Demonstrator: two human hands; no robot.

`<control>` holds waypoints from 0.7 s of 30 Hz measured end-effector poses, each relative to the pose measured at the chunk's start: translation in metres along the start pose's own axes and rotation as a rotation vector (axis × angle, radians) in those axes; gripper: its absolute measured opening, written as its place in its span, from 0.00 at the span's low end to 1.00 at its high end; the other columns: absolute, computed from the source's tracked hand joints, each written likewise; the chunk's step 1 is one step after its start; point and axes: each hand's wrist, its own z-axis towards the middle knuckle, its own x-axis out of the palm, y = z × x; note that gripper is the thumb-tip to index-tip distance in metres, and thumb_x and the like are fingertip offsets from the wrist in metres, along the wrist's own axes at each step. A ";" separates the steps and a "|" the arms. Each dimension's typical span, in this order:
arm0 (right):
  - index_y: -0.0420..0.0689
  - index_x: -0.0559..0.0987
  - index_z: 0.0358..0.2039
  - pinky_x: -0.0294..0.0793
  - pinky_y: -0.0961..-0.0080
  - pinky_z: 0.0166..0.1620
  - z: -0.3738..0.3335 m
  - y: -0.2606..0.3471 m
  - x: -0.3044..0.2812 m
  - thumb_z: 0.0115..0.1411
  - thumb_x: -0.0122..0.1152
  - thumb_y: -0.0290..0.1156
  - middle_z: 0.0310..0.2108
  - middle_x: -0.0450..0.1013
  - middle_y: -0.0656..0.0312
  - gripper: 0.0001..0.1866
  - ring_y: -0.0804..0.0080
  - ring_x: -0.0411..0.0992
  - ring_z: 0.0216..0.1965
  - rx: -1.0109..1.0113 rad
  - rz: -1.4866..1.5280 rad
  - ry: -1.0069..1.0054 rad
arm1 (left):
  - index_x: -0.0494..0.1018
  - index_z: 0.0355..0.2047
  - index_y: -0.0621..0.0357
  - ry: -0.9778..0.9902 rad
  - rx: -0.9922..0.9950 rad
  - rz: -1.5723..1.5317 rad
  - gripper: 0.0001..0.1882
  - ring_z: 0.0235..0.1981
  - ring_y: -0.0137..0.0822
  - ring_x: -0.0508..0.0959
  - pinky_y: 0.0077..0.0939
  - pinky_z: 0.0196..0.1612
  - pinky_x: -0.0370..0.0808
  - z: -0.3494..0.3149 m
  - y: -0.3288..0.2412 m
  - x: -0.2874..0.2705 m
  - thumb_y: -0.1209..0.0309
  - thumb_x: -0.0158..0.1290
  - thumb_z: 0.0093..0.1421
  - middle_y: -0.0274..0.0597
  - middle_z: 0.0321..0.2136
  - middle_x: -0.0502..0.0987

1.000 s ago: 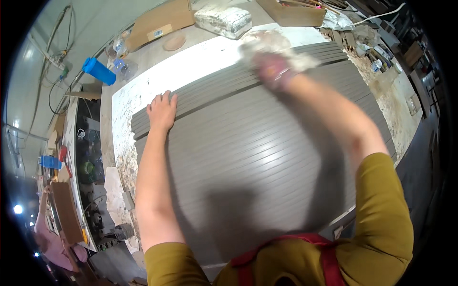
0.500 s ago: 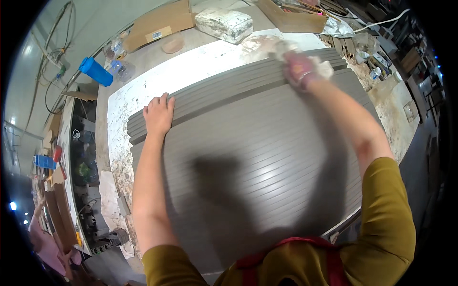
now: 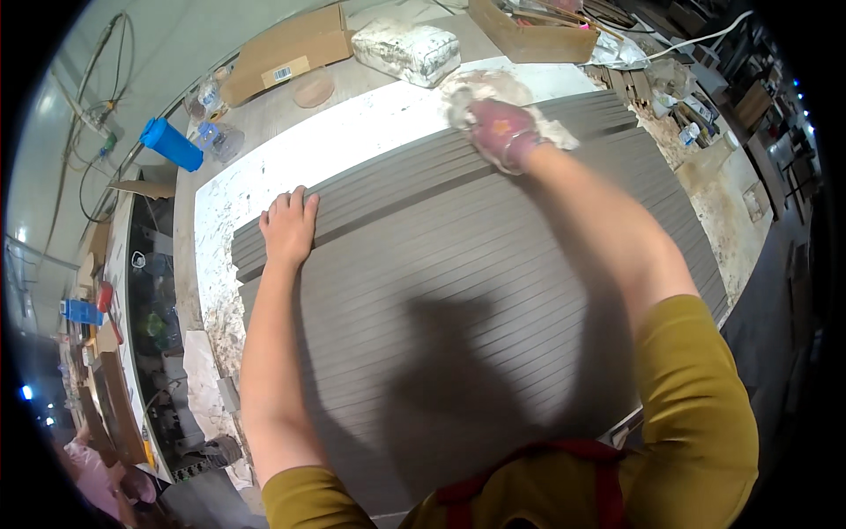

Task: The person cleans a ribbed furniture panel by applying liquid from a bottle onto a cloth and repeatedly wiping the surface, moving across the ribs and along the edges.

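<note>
A large grey panel of grooved slats (image 3: 458, 291) lies flat on a white worktable (image 3: 264, 181). My left hand (image 3: 288, 225) rests flat, fingers spread, on the panel's far left part. My right hand (image 3: 502, 132), stained pink, presses a crumpled whitish rag (image 3: 480, 88) against the far edge of the slats. Both forearms reach out from the lower edge in mustard sleeves.
Beyond the table lie a flat cardboard box (image 3: 282, 53), a dirty white sack (image 3: 405, 48), a blue cylinder (image 3: 172, 144), plastic bottles (image 3: 211, 132) and a wooden tray (image 3: 533, 26). Cluttered shelves stand left; debris and small items crowd the right side (image 3: 705, 141).
My right hand with the rag has slid left along the far edge of the slats. My left hand stays flat in the same place.
</note>
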 end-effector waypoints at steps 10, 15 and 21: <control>0.40 0.77 0.34 0.72 0.62 0.45 -0.017 0.126 0.028 0.54 0.49 0.30 0.35 0.76 0.48 0.11 0.54 0.75 0.40 -0.124 0.020 0.185 | 0.66 0.54 0.51 0.023 -0.041 -0.013 0.25 0.55 0.43 0.65 0.51 0.61 0.51 -0.019 0.003 -0.003 0.50 0.37 0.65 0.44 0.50 0.67; 0.42 0.73 0.40 0.73 0.62 0.40 -0.012 -0.095 0.006 0.56 0.50 0.31 0.35 0.75 0.48 0.12 0.51 0.74 0.38 0.156 0.133 -0.077 | 0.66 0.53 0.51 -0.034 -0.014 -0.028 0.24 0.54 0.43 0.65 0.51 0.61 0.52 -0.020 -0.005 -0.006 0.51 0.38 0.65 0.43 0.49 0.68; 0.40 0.75 0.34 0.73 0.60 0.39 -0.020 -0.107 0.002 0.54 0.53 0.30 0.31 0.75 0.47 0.10 0.51 0.75 0.35 0.137 0.025 -0.074 | 0.67 0.52 0.52 -0.065 -0.006 0.012 0.23 0.53 0.43 0.66 0.51 0.60 0.54 -0.016 -0.011 -0.001 0.52 0.39 0.64 0.43 0.47 0.69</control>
